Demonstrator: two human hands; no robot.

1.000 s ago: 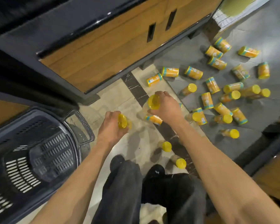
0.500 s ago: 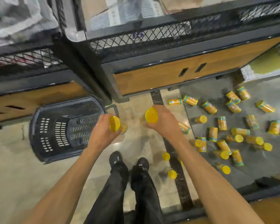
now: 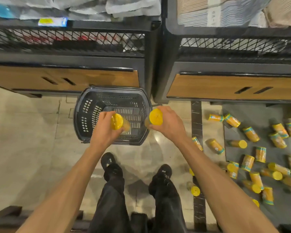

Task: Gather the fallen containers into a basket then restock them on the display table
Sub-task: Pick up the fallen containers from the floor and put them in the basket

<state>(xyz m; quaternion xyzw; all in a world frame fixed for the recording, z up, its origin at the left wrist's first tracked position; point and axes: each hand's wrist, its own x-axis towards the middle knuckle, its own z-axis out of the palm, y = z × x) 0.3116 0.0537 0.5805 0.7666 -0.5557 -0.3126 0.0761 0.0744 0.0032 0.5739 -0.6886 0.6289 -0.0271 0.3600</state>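
Floor: beige tiles from 9 to 6 o'clock, a dark marble strip at 4 o'clock and a grey mat at 3 o'clock.

Units: two slotted wooden panels, left and right, each under a black mesh guard, left and right.

At 11 o'clock: plastic-wrapped goods and a yellow-and-blue label.

At 1 o'clock: cardboard boxes.

At 6 o'clock: two black shoes, left and right, below dark trousers.

The floor carries a dark basket and, to its right, many scattered yellow containers.
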